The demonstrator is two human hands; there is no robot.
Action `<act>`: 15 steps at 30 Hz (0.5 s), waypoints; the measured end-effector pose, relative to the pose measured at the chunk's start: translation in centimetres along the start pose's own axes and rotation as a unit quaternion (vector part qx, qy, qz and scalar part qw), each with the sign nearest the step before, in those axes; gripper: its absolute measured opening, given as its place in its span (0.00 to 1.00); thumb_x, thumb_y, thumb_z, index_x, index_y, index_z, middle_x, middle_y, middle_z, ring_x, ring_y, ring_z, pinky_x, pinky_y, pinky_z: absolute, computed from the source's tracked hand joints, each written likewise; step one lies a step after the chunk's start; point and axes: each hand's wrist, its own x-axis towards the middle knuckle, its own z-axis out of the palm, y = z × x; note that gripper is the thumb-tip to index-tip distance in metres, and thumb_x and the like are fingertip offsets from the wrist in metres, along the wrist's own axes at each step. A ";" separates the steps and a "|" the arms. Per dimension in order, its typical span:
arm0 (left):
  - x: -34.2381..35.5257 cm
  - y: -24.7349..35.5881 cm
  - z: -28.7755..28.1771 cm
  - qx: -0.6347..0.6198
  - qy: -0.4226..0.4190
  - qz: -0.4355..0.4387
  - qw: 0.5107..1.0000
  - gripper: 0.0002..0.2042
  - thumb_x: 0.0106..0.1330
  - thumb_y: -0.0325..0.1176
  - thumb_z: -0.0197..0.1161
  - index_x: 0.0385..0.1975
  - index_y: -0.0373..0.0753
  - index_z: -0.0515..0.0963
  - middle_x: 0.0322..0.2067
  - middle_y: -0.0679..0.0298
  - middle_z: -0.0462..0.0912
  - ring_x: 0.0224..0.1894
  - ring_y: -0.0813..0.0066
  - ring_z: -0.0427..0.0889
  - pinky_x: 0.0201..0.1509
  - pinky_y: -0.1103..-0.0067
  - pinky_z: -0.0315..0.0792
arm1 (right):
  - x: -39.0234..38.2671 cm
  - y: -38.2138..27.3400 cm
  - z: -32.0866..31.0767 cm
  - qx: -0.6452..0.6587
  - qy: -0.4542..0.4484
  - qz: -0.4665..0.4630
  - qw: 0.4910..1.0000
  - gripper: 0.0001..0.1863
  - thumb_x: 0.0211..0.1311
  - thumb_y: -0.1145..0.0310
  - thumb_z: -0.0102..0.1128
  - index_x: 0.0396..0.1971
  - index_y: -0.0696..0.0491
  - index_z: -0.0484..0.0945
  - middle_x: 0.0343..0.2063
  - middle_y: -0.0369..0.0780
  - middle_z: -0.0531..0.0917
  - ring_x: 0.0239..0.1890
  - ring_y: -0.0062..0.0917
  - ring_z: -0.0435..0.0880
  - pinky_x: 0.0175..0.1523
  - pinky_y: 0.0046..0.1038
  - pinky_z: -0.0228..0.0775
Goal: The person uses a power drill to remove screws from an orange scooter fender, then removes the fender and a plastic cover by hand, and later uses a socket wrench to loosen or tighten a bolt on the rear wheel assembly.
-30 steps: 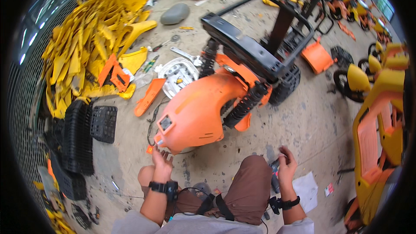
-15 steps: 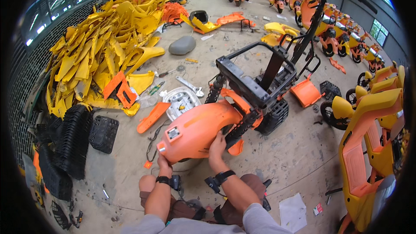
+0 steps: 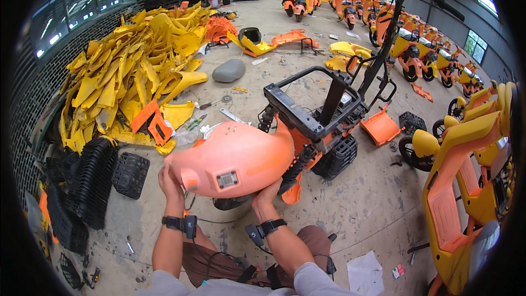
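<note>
An orange rear fender (image 3: 241, 153) is held up in both hands, tilted, with a small plate on its near face. My left hand (image 3: 171, 183) grips its left end, thumb and fingers closed on the edge. Under the near right edge, my right hand (image 3: 267, 194) is closed on the rim, some fingers hidden behind the shell. Just beyond stands a partly stripped scooter with a black rack frame (image 3: 285, 103) and a coil shock absorber (image 3: 296, 170) close to my right hand. Part of a black wheel (image 3: 230, 203) shows below the fender.
A heap of yellow panels (image 3: 126, 71) lies at the left, with stacked black plastic parts (image 3: 93, 181) nearer me. A grey seat (image 3: 228, 70), a wrench (image 3: 234, 116) and an orange panel (image 3: 381, 127) lie on the floor. Yellow-orange scooters (image 3: 460, 181) stand at the right.
The fender has been lifted and swung left, its plate now facing more toward me. Both hands moved left with it. It now hides the white tray-like part and the loose orange strip.
</note>
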 end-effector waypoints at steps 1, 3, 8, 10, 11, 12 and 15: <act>0.6 0.4 0.4 0.015 0.003 0.006 1.000 0.12 0.63 0.38 0.54 0.35 0.34 0.72 0.34 0.63 0.78 0.37 0.74 0.78 0.41 0.79 0.72 | -1.0 -0.1 0.3 0.012 -0.014 -0.008 1.000 0.22 0.65 0.52 0.37 0.46 0.53 0.68 0.46 0.35 0.73 0.48 0.24 0.71 0.50 0.25 0.62; 1.4 1.3 -0.3 -0.003 -0.088 -0.040 0.995 0.12 0.63 0.36 0.54 0.35 0.32 0.73 0.35 0.62 0.78 0.37 0.74 0.77 0.41 0.81 0.71 | -1.2 0.5 0.4 -0.014 0.026 -0.016 0.999 0.21 0.65 0.53 0.37 0.44 0.53 0.69 0.45 0.35 0.74 0.47 0.24 0.71 0.49 0.26 0.62; 1.1 2.2 -2.5 0.015 -0.083 -0.029 0.996 0.13 0.62 0.33 0.55 0.41 0.31 0.73 0.39 0.61 0.78 0.38 0.74 0.78 0.42 0.81 0.72 | -4.7 -0.2 3.8 -0.099 0.041 0.001 0.994 0.17 0.64 0.57 0.40 0.41 0.55 0.70 0.39 0.36 0.75 0.42 0.24 0.73 0.47 0.25 0.64; 0.7 3.8 -0.3 0.000 -0.109 -0.042 0.993 0.12 0.62 0.33 0.55 0.40 0.31 0.74 0.38 0.61 0.78 0.38 0.74 0.78 0.42 0.81 0.72 | -1.2 1.6 0.4 -0.105 0.019 -0.034 0.994 0.16 0.64 0.59 0.40 0.38 0.55 0.71 0.37 0.36 0.76 0.40 0.23 0.74 0.45 0.26 0.64; 2.4 3.8 -0.4 0.038 -0.128 -0.036 0.990 0.13 0.63 0.35 0.52 0.41 0.33 0.73 0.39 0.62 0.78 0.40 0.74 0.77 0.43 0.80 0.72 | -0.4 3.1 0.2 -0.096 0.030 -0.090 0.991 0.15 0.64 0.59 0.41 0.36 0.56 0.71 0.35 0.35 0.76 0.38 0.23 0.74 0.44 0.26 0.65; 4.8 3.6 -1.3 0.077 -0.143 -0.030 0.986 0.13 0.65 0.36 0.50 0.42 0.34 0.73 0.40 0.63 0.77 0.41 0.74 0.77 0.44 0.79 0.71 | 0.0 4.5 -0.1 -0.090 0.043 -0.142 0.985 0.15 0.64 0.60 0.41 0.34 0.56 0.72 0.33 0.35 0.77 0.36 0.22 0.74 0.43 0.26 0.65; 9.8 3.8 -1.6 0.039 -0.159 -0.027 0.986 0.13 0.64 0.37 0.52 0.43 0.36 0.72 0.38 0.64 0.77 0.40 0.75 0.77 0.43 0.80 0.72 | -1.4 5.2 1.4 -0.088 0.025 -0.098 0.991 0.15 0.64 0.61 0.42 0.32 0.57 0.73 0.31 0.35 0.77 0.36 0.22 0.74 0.42 0.26 0.66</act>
